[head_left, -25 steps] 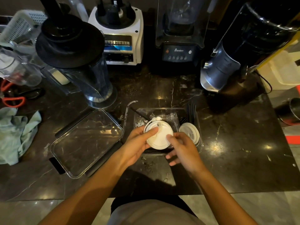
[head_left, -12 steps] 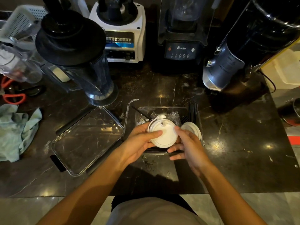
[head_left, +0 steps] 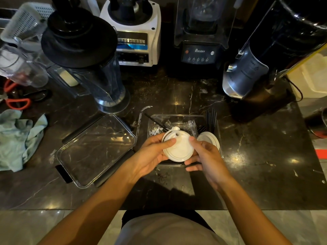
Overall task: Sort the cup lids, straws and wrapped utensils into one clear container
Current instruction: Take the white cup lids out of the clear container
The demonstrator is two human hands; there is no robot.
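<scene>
Both hands hold a white cup lid [head_left: 178, 147] just above the near half of a small clear container [head_left: 184, 117]. My left hand [head_left: 152, 152] grips its left edge with thumb on top. My right hand [head_left: 205, 156] pinches its right edge. Inside the container lie another white lid [head_left: 208, 137], black straws [head_left: 211, 119] against the right wall, clear-wrapped utensils [head_left: 192, 127] and one loose black straw [head_left: 155, 122]. The container's near wall is hidden by my hands.
A larger clear lid with black clips [head_left: 95, 149] lies to the left on the dark marble counter [head_left: 256, 156]. A blender jar [head_left: 99, 82], two blender bases [head_left: 136, 32] and a grinder [head_left: 247, 73] stand behind. A green cloth [head_left: 17, 137] and red scissors [head_left: 16, 101] lie at the far left.
My right hand has closed in on the lid's right edge and the lid has shifted slightly right and up over the container. My left hand keeps its grip.
</scene>
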